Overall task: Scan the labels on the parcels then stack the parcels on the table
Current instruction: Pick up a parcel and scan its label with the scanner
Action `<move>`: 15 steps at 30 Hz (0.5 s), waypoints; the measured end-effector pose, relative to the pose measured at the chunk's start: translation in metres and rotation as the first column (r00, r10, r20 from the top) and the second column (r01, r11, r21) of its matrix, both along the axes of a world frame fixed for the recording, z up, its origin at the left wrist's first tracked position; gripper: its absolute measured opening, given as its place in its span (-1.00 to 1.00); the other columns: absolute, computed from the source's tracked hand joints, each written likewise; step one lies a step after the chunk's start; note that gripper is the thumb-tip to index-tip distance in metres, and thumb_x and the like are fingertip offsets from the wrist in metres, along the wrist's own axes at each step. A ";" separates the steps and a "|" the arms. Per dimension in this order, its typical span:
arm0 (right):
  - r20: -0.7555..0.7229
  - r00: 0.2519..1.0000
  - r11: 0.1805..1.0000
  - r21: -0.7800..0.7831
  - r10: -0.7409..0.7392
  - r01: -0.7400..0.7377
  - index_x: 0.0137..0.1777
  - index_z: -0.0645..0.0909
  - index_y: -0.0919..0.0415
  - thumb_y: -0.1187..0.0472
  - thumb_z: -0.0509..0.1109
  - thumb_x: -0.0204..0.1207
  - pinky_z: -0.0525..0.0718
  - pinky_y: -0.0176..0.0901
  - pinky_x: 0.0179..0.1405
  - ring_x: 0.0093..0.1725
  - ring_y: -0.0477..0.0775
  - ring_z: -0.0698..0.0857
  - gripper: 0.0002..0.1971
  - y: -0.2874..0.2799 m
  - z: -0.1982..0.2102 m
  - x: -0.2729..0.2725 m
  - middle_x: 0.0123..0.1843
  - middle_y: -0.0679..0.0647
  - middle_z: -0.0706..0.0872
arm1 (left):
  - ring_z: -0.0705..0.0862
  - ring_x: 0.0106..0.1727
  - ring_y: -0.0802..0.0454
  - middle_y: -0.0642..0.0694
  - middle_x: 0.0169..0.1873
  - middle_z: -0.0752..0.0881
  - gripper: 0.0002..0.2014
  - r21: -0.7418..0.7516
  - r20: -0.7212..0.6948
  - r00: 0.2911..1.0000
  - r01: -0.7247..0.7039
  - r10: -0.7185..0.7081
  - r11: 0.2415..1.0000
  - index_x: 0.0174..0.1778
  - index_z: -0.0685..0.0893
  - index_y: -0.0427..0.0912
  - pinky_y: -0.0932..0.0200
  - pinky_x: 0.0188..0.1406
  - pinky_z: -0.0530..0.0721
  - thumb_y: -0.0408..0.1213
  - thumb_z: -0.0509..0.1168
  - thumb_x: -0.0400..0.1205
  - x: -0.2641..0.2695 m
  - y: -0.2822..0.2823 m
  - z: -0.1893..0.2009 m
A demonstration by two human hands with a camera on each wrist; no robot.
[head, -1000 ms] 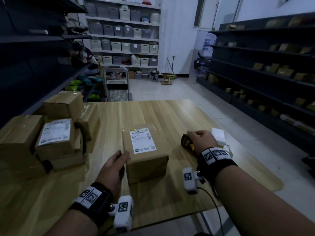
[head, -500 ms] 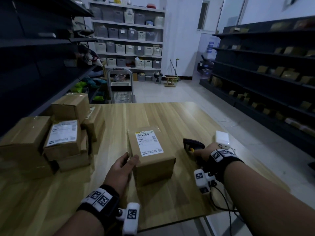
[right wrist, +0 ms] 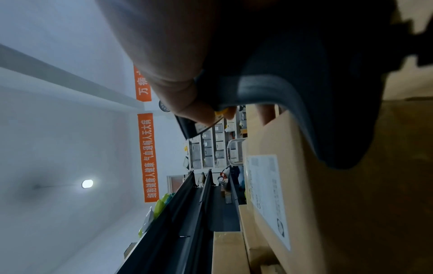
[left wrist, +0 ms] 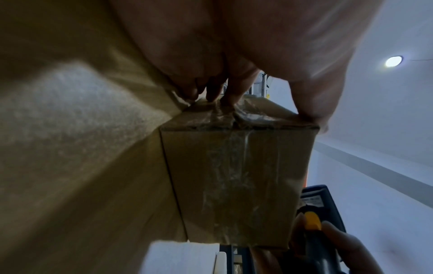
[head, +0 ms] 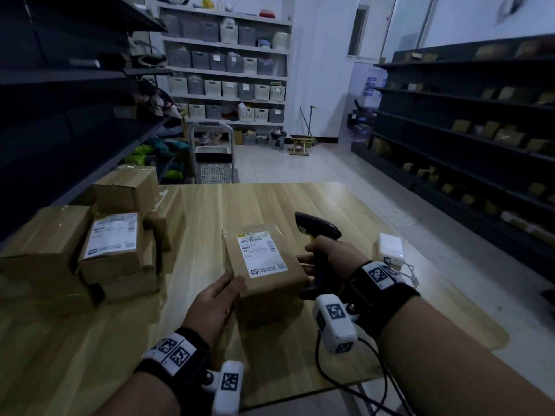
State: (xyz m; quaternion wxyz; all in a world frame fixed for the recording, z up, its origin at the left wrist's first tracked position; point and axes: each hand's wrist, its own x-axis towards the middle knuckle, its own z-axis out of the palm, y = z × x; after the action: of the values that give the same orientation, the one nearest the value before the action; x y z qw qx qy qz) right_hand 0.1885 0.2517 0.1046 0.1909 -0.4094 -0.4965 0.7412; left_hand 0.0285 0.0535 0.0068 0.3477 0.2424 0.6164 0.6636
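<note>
While I watch from the head view, the scene runs from nine o'clock to three o'clock like this:
Stack: a heap of cardboard parcels [head: 90, 253] sits on the wooden counter [head: 195, 214] at my nine o'clock; one carries a white label [head: 112, 234] facing up.
Left grip: my left hand [head: 210, 307] holds the near left corner of the parcel [head: 265, 270], thumb on the top face, fingers [left wrist: 232, 90] curled against its taped end.
Parcel: it sits at twelve o'clock between both hands, its shipping label [head: 261, 253] facing up; I cannot tell whether its underside touches the counter.
Right grip: my right hand [head: 333, 259] is wrapped round the handle of the black scanner [head: 318, 232], a fingertip beside the yellow trigger [left wrist: 312, 220]; the scanner head stands just right of the parcel.
White box: a small white device [head: 390, 249] lies on the counter at two o'clock, beyond my right wrist.
Shelves: dark racks [head: 480, 130] line the three o'clock side.
</note>
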 end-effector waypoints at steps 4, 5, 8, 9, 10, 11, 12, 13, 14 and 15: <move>-0.024 0.999 0.999 -0.008 -0.049 0.049 0.35 0.63 0.34 0.29 0.44 0.61 0.84 0.46 0.01 0.00 0.40 0.91 -0.67 -0.005 0.001 -0.003 0.09 0.32 0.93 | 0.86 0.40 -0.07 0.04 0.32 0.92 -0.20 0.069 0.061 0.998 0.015 -0.019 0.997 0.30 0.87 0.40 -0.28 0.63 0.64 0.51 0.72 0.10 -0.005 0.000 -0.005; -0.032 0.998 0.999 -0.021 -0.048 0.047 0.40 0.62 0.33 0.28 0.45 0.60 0.83 0.50 0.00 0.04 0.40 0.91 -0.62 -0.007 0.002 -0.003 0.15 0.32 0.93 | 0.85 0.43 -0.10 0.00 0.36 0.90 -0.13 0.110 0.066 0.998 0.014 -0.021 0.994 0.41 0.83 0.35 -0.31 0.63 0.64 0.45 0.75 0.13 -0.007 0.000 -0.008; -0.054 0.997 0.998 -0.051 -0.048 0.045 0.51 0.60 0.36 0.26 0.47 0.56 0.83 0.48 -0.01 -0.07 0.31 0.90 -0.49 -0.013 0.003 -0.004 0.23 0.32 0.92 | 0.85 0.42 -0.23 -0.15 0.39 0.88 -0.01 0.167 0.127 0.992 -0.049 0.028 0.985 0.49 0.74 0.32 -0.38 0.58 0.68 0.30 0.85 0.07 -0.014 0.001 -0.015; -0.067 0.997 0.998 -0.051 -0.048 0.044 0.49 0.61 0.38 0.26 0.48 0.56 0.83 0.46 -0.03 -0.13 0.28 0.90 -0.50 -0.016 0.004 -0.004 0.22 0.31 0.92 | 0.86 0.40 -0.27 -0.19 0.38 0.88 -0.01 0.161 0.140 0.988 -0.084 0.062 0.983 0.46 0.73 0.37 -0.41 0.52 0.72 0.27 0.87 0.04 -0.017 0.002 -0.018; -0.069 0.997 0.999 -0.033 -0.045 0.042 0.45 0.62 0.40 0.27 0.47 0.57 0.84 0.46 -0.04 -0.16 0.27 0.90 -0.55 -0.018 0.004 -0.004 0.22 0.31 0.92 | 0.87 0.37 -0.30 -0.22 0.38 0.87 -0.02 0.156 0.155 0.984 -0.114 0.090 0.981 0.44 0.72 0.39 -0.43 0.47 0.75 0.23 0.89 0.02 -0.020 0.002 -0.021; -0.075 0.997 0.999 -0.003 -0.035 0.035 0.40 0.63 0.41 0.29 0.47 0.59 0.84 0.50 -0.05 -0.16 0.31 0.89 -0.60 -0.021 0.006 -0.004 0.21 0.32 0.92 | 0.87 0.35 -0.32 -0.26 0.38 0.86 0.00 0.159 0.175 0.979 -0.134 0.106 0.978 0.43 0.72 0.39 -0.45 0.44 0.77 0.19 0.91 0.00 -0.023 0.003 -0.024; -0.073 0.997 0.999 0.036 -0.022 0.025 0.37 0.64 0.39 0.31 0.47 0.60 0.85 0.55 -0.04 -0.12 0.35 0.89 -0.63 -0.023 0.008 -0.005 0.21 0.33 0.92 | 0.88 0.34 -0.33 -0.28 0.37 0.86 0.03 0.167 0.193 0.975 -0.145 0.112 0.975 0.43 0.71 0.37 -0.46 0.42 0.78 0.16 0.92 -0.02 -0.025 0.003 -0.027; -0.057 0.998 0.996 0.093 -0.014 0.019 0.37 0.65 0.36 0.31 0.49 0.60 0.86 0.56 -0.01 -0.07 0.36 0.88 -0.65 -0.025 0.012 -0.006 0.20 0.33 0.92 | 0.88 0.33 -0.33 -0.28 0.35 0.87 0.06 0.177 0.202 0.973 -0.148 0.111 0.973 0.45 0.69 0.34 -0.45 0.40 0.79 0.14 0.92 -0.04 -0.025 0.003 -0.027; -0.026 0.999 0.986 0.168 -0.019 0.023 0.37 0.68 0.33 0.31 0.50 0.62 0.89 0.46 0.00 -0.03 0.32 0.90 -0.67 -0.027 0.015 -0.007 0.18 0.32 0.93 | 0.89 0.32 -0.32 -0.26 0.32 0.89 0.09 0.187 0.203 0.973 -0.150 0.111 0.971 0.48 0.68 0.31 -0.45 0.39 0.80 0.13 0.93 -0.05 -0.025 0.003 -0.027; 0.004 0.999 0.968 0.249 -0.034 0.032 0.37 0.69 0.31 0.32 0.49 0.66 0.89 0.28 -0.03 0.01 0.24 0.92 -0.70 -0.028 0.020 -0.007 0.16 0.29 0.94 | 0.89 0.32 -0.32 -0.25 0.29 0.90 0.11 0.198 0.203 0.972 -0.160 0.119 0.967 0.50 0.66 0.28 -0.46 0.38 0.80 0.11 0.93 -0.04 -0.025 0.002 -0.028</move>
State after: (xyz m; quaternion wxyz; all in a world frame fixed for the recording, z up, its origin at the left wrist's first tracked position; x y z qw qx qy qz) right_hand 0.1813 0.2232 0.1243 0.2511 -0.3936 -0.5792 0.6682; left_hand 0.0038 0.0557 -0.0207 0.3292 0.1697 0.5215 0.7686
